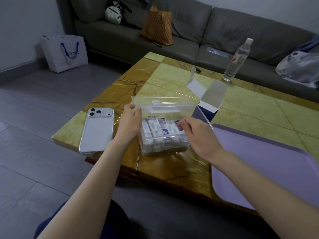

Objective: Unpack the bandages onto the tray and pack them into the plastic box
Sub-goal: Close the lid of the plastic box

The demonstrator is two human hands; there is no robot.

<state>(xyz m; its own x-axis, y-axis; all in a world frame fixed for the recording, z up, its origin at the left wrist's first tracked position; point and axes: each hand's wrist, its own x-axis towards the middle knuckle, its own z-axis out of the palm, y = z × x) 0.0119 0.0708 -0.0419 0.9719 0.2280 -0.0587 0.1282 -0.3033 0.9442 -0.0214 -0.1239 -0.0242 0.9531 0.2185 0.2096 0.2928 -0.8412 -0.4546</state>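
While the left hand (130, 121) pinches the near left corner of the clear lid (165, 105) between thumb and fingertips, the lid stands raised and tilted back from the plastic box (164, 149). The box sits on the table (172, 78) between the two hands, just right of the left wrist.

The right hand (200, 135) reaches in from the box's right side, back of the hand upward. Its fingers curl down over the bandages (155, 128), and their tips are hidden, so it cannot be told whether they pinch a strip or only touch the stack. The bandages, in white and blue wrappers, fill the box in packed rows directly under those fingers.

Just right of the right forearm lies the purple tray (259, 161), its surface bare where it shows. Beyond the right hand, past the lid, an opened blue and white carton (208, 107) stands with its flaps up. Just left of the left hand a phone (97, 130) in a clear case lies face down. Well beyond both hands, a water bottle (236, 61) stands near the table's far edge.
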